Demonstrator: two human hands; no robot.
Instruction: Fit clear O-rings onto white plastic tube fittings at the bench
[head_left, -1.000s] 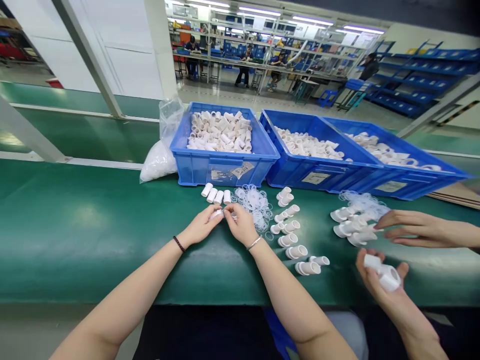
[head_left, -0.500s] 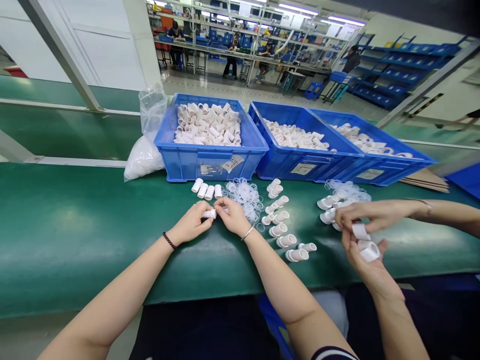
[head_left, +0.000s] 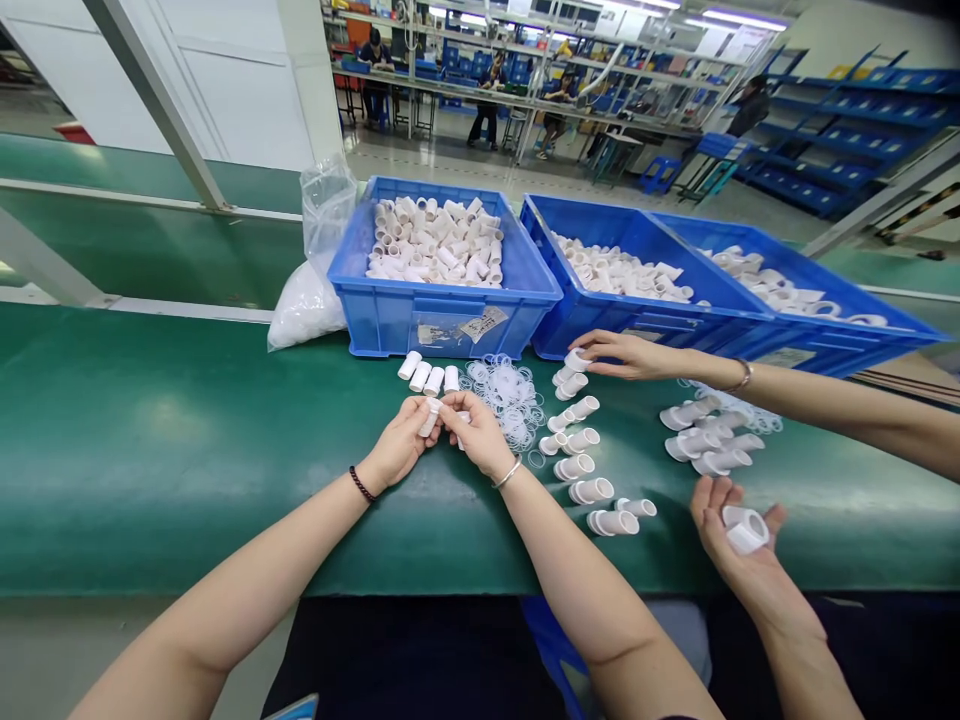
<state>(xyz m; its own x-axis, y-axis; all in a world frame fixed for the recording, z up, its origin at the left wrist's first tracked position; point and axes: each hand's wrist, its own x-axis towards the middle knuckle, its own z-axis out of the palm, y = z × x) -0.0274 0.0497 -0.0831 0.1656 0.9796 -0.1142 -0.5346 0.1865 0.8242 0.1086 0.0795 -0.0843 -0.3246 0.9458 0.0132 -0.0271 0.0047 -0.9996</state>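
Note:
My left hand (head_left: 403, 442) is closed around a short white plastic pipe fitting (head_left: 430, 418), held tilted. The fingertips of my right hand (head_left: 478, 432) press at the upper end of that fitting. A second white fitting (head_left: 464, 418) shows partly under my right hand's curled fingers. Whether a ring sits between my fingertips is too small to make out. Just beyond my hands several white fittings (head_left: 433, 380) stand in a row. To their right lies a pile of clear thin rings (head_left: 506, 395). Further right, several flanged white fittings (head_left: 591, 490) stand in a line.
Blue bins (head_left: 450, 325) of white parts line the table's far side, with a plastic bag (head_left: 304, 310) at the left. A co-worker's hand (head_left: 622, 355) reaches to the fittings; the other hand (head_left: 739, 560) holds a white part. More fittings (head_left: 694, 442) and rings stand nearby.
The fitting in my left hand has turned more upright, with my right fingertips now on it. The co-worker's one hand moved left with a part to the standing fittings. The view shifted slightly.

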